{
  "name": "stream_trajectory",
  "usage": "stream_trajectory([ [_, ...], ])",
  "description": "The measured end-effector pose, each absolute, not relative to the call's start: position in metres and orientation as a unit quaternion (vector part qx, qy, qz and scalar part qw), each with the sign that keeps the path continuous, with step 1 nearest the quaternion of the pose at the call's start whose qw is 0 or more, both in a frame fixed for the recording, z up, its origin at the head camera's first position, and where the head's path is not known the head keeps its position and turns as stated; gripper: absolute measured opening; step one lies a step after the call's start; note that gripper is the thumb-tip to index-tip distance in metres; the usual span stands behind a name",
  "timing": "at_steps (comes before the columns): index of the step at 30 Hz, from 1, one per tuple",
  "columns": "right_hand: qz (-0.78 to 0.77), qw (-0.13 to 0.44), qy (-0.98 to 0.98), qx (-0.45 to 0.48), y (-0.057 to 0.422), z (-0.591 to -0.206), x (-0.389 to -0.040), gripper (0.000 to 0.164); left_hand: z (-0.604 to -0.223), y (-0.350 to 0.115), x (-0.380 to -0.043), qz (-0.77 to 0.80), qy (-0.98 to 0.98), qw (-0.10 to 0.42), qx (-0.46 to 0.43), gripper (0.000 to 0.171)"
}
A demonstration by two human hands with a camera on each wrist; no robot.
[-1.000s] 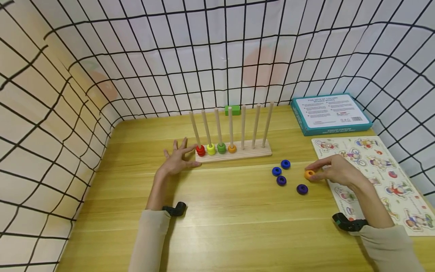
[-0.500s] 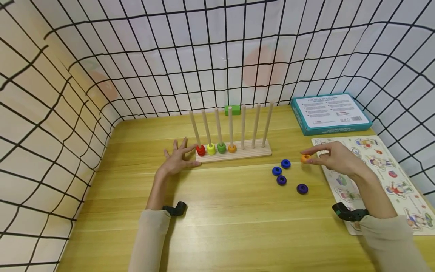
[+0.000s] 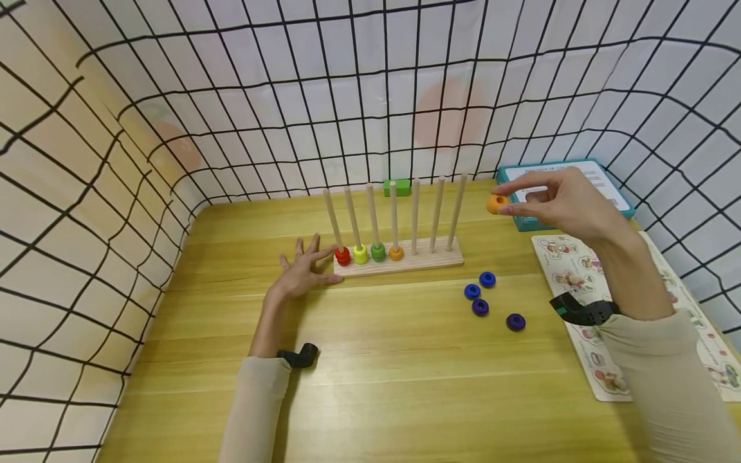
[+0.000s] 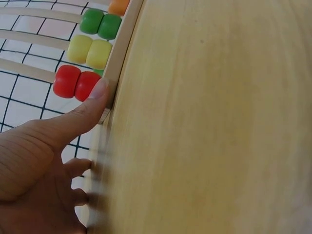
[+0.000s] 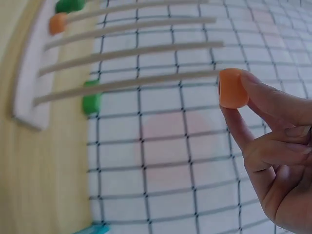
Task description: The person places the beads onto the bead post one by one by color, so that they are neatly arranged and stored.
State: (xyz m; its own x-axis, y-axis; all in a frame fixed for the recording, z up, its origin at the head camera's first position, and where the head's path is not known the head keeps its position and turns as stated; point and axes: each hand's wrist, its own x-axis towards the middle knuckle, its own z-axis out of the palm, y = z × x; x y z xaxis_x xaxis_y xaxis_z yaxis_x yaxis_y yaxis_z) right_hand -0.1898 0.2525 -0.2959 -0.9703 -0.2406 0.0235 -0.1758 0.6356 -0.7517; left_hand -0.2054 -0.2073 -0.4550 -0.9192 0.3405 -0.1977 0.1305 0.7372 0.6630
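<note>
My right hand [image 3: 573,202] pinches an orange bead [image 3: 497,204] between thumb and fingers, raised to the right of the rightmost peg [image 3: 457,212]. The same orange bead [image 5: 233,88] shows its hole facing the pegs in the right wrist view. On the table my left hand [image 3: 297,273] lies with fingers spread at the left end of the wooden peg base [image 3: 428,259], its thumb touching the front edge. The pegs carry two red beads [image 4: 75,83], two yellow beads [image 4: 90,51], two green beads [image 4: 101,23] and one orange bead [image 3: 396,253]; three pegs on the right are bare.
Two blue beads [image 3: 487,279] and two purple beads [image 3: 516,322] lie right of centre on the table. A green block [image 3: 396,188] sits behind the pegs. A teal box [image 3: 527,224] and a picture puzzle board [image 3: 570,283] are at right. Gridded cloth surrounds the table.
The right hand has lifted the orange bead from the table beside the puzzle board, moving it up, away and leftward toward the pegs. The left hand has stayed in place.
</note>
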Motion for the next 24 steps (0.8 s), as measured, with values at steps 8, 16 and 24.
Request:
stream_trajectory([
  [8,-0.426,0.02,0.888,-0.169,0.206,-0.264,-0.201,0.033,-0.453,-0.207,-0.205,0.341,0.919,0.155,0.124,0.077],
  [16,-0.457,0.033,0.863,-0.211,0.162,-0.25,-0.216,0.029,-0.453,-0.207,-0.205,0.34,0.919,0.156,0.124,0.077],
  [24,-0.481,0.055,0.842,-0.238,0.131,-0.257,-0.231,0.027,-0.454,-0.207,-0.205,0.341,0.918,0.156,0.125,0.077],
])
